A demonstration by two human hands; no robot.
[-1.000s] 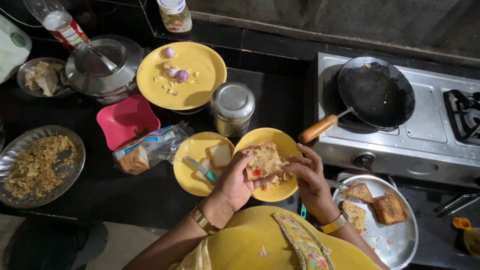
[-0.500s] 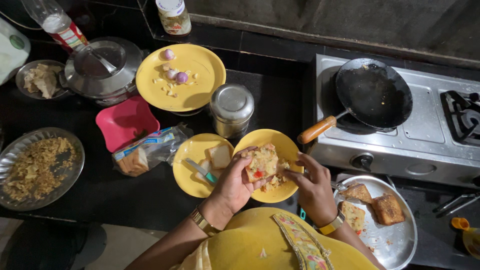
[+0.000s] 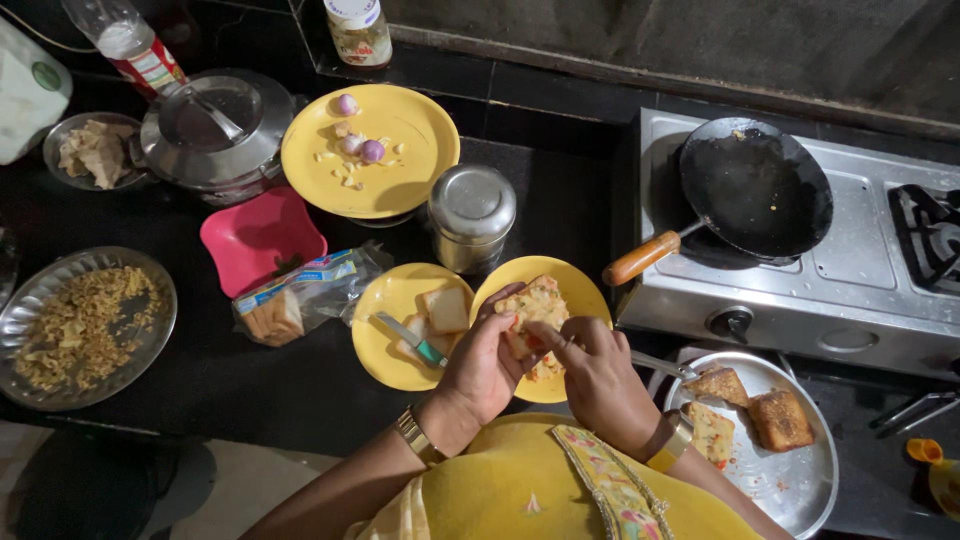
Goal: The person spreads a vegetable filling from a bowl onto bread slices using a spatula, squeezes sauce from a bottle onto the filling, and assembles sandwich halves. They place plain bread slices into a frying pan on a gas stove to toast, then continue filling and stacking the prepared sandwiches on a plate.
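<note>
Two hands meet over a yellow plate point(image 3: 580, 285) near the front edge of the dark worktop point(image 3: 250, 385). The left hand point(image 3: 483, 368) cups a slice of bread point(image 3: 535, 305) topped with a yellow and red filling, fingers curled under it; the right hand point(image 3: 598, 372) is bent over the slice's near end, fingertips touching it (whether they pinch anything I cannot tell). Just to the left, touching the first plate, a second yellow plate point(image 3: 385, 350) carries small bread pieces and a teal-handled knife point(image 3: 412, 339). A steel canister point(image 3: 470, 215) stands behind both plates. At the right front corner a steel tray point(image 3: 800, 480) holds fried slices, below the stove point(image 3: 860, 290) with its black pan point(image 3: 755, 190).
</note>
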